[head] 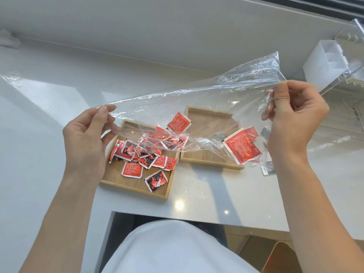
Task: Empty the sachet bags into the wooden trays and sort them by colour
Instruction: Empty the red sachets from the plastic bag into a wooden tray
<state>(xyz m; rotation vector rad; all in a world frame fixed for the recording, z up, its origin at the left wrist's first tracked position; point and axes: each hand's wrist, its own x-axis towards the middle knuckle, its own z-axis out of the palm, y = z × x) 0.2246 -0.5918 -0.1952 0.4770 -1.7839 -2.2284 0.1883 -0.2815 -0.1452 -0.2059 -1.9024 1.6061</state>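
Observation:
A clear plastic bag (197,99) hangs stretched above two wooden trays. My left hand (86,140) pinches its left end and my right hand (295,119) pinches its right end, held higher. Inside the bag, a few red sachets (242,148) still lie near the right end and one (179,122) near the middle. The left tray (126,184) holds a pile of several red sachets (137,152). The right tray (208,117) has a bare wooden floor where it shows through the plastic.
Silver-grey sachets (266,166) lie on the white counter (216,198) to the right of the right tray. A clear acrylic box (334,62) stands at the far right. A wall runs behind the counter. The counter's cut-out edge is at my body.

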